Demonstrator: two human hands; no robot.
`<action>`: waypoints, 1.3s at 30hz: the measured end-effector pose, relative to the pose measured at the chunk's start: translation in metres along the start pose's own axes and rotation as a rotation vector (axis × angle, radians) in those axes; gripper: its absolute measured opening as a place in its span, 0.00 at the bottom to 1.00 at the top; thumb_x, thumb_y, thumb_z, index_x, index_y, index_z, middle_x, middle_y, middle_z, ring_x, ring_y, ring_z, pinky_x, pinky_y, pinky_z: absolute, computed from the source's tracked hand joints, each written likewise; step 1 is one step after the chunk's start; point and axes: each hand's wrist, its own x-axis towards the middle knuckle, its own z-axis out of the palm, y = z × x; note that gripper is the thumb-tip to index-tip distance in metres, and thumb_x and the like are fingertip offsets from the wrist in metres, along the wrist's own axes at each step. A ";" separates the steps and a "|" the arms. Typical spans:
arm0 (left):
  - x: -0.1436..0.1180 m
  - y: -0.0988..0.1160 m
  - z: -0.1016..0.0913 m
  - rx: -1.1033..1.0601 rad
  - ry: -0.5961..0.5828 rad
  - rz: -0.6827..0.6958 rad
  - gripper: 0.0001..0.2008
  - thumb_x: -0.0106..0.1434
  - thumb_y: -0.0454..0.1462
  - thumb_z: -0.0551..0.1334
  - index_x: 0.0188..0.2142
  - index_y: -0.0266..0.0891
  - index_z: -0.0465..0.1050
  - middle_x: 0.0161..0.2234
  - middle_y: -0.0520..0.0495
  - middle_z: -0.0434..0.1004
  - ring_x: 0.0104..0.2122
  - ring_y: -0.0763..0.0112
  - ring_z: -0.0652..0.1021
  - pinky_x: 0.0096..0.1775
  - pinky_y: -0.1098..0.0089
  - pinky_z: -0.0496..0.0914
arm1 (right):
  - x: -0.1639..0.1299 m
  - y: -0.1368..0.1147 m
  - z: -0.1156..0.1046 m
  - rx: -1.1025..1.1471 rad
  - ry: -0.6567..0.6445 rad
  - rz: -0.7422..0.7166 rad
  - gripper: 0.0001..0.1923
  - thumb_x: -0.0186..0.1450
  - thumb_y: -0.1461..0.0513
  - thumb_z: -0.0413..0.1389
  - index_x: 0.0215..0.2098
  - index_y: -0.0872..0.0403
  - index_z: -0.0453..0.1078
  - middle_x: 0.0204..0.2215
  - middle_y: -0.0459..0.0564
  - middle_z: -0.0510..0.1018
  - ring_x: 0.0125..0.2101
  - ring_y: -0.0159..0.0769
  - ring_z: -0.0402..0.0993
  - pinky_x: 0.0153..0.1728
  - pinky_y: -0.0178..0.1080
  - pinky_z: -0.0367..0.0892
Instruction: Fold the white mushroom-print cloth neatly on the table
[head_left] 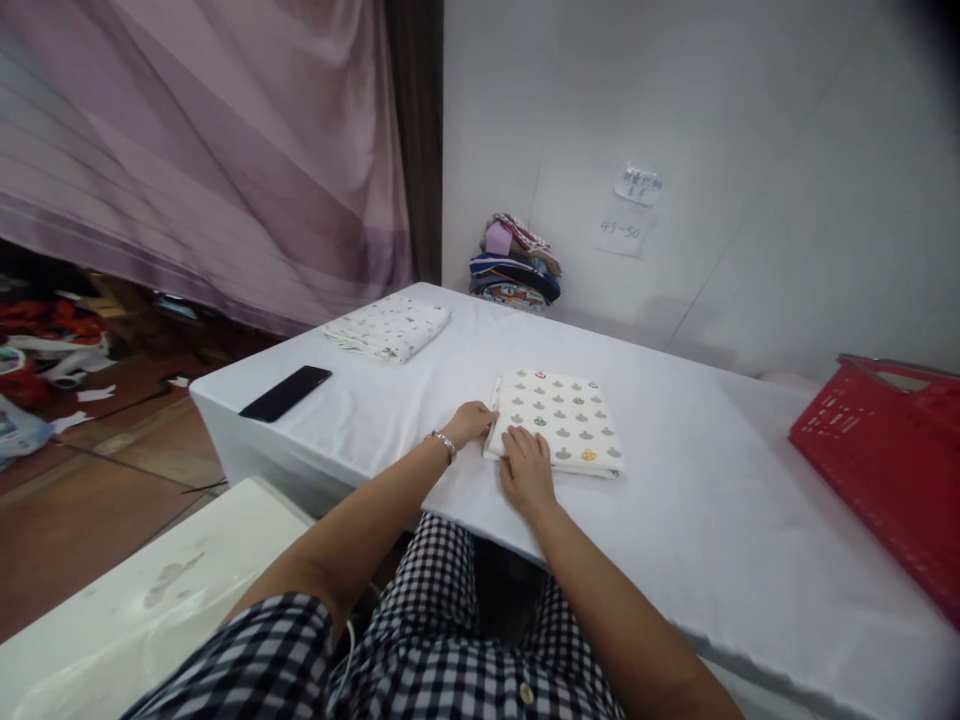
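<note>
A folded white cloth printed with grey, red, green and yellow shapes lies flat on the white-covered table in front of me. At its left edge, my left hand has its fingers closed on the cloth's side. My right hand rests on the near left corner with its fingers stretched flat over the top layer. Farther left on the table sits another folded white cloth with a small dark print, out of reach of both hands' fingers.
A black phone lies near the table's left edge. At the right stands a red plastic basket. A stack of folded clothes is behind the far table edge by the wall. A white surface is at lower left.
</note>
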 end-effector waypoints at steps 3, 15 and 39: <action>-0.005 -0.007 0.002 0.014 0.030 0.036 0.09 0.57 0.40 0.62 0.25 0.37 0.67 0.20 0.52 0.71 0.23 0.74 0.72 0.26 0.75 0.65 | 0.000 0.000 0.000 -0.010 0.004 -0.011 0.21 0.64 0.66 0.46 0.55 0.58 0.63 0.55 0.57 0.66 0.57 0.42 0.56 0.58 0.50 0.44; -0.019 0.002 0.010 0.252 0.145 0.210 0.07 0.53 0.38 0.63 0.23 0.38 0.69 0.24 0.52 0.73 0.28 0.72 0.73 0.31 0.72 0.64 | 0.000 -0.002 0.000 -0.036 0.000 -0.010 0.25 0.62 0.67 0.46 0.59 0.60 0.59 0.57 0.58 0.64 0.58 0.44 0.55 0.59 0.51 0.44; -0.029 -0.034 0.021 -0.030 0.219 0.276 0.16 0.55 0.38 0.64 0.44 0.39 0.69 0.35 0.50 0.77 0.34 0.73 0.76 0.38 0.74 0.69 | -0.003 0.001 0.003 -0.021 0.060 -0.011 0.22 0.64 0.66 0.45 0.56 0.59 0.62 0.54 0.58 0.68 0.56 0.43 0.58 0.58 0.51 0.45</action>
